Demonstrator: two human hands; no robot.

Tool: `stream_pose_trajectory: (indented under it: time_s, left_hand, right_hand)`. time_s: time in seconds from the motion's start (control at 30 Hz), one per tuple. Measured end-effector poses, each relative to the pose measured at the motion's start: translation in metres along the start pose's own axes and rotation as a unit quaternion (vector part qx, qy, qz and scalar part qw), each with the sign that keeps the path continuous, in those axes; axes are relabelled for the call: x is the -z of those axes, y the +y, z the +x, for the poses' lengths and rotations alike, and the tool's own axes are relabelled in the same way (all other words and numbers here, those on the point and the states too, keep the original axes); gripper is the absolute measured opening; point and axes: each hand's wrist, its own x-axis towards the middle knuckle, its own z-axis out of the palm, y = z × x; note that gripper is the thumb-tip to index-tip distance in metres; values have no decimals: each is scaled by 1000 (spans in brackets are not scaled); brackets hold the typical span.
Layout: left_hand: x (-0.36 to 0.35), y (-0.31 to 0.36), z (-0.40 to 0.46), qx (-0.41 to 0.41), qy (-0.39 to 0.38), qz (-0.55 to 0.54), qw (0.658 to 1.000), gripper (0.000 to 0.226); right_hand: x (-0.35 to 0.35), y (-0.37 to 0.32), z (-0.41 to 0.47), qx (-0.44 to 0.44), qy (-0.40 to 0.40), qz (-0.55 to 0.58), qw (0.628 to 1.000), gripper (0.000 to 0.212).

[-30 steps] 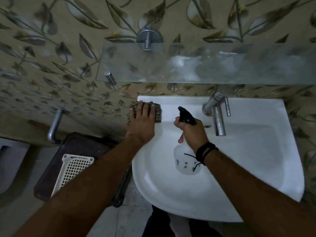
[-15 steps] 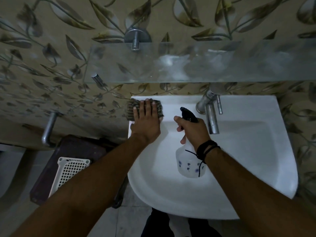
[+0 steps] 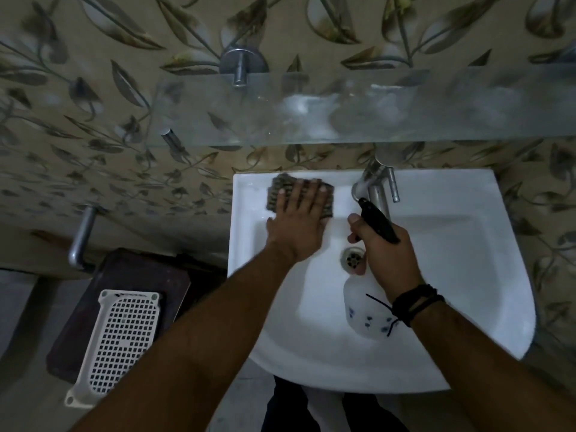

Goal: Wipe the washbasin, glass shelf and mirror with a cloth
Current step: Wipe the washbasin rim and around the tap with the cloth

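Since a second ago the cloth has slid right along the washbasin back ledge, from its left corner toward the tap, and the drain is now uncovered. The left hand lies flat, fingers spread, pressing the cloth down. The right hand is wrapped around the neck of a spray bottle, held tilted over the bowl. The glass shelf hangs above, smeared.

One washbasin, one cloth, two hands.
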Motion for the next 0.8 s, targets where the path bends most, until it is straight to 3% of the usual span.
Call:
stream_pose_trajectory:
  time_s: [0.13,0.23,0.3,0.33,0.43,0.57,0.63,0.73,0.8]
  left_hand:
    - [-4,-50,-35,96,65,5,993,72]
    - [1,-45,-32,117,18,12,993,74]
    - [3,-25,-27,137,-16,18,990,76]
    - [2,-14,-26,132,-18,27,991,77]
    - [-8,25,-26,92,-14,34,995,81]
    - [-20,82,-12,67,2,27,997,95]
    - [-23,107,-3,87,0,-18,996,97]
    - [-22,135,1,189,2,-171,967,90]
    - [-27,148,-3,207,-2,-190,960,89]
  right_hand:
    - [6,1,-6,19,-21,5,1000,28]
    - [20,2,-11,34,-25,-12,999,26]
    - [33,1,-14,47,-22,-7,999,14]
    - [40,-1,-16,51,-17,-4,999,6]
    - [65,0,-15,65,1,-16,998,23]
    - [100,4,-9,52,23,-19,998,13]
    - [116,7,-2,42,33,-27,998,10]
    - [138,8,12,28,38,-35,998,7]
    - [149,9,24,17,26,-49,998,17]
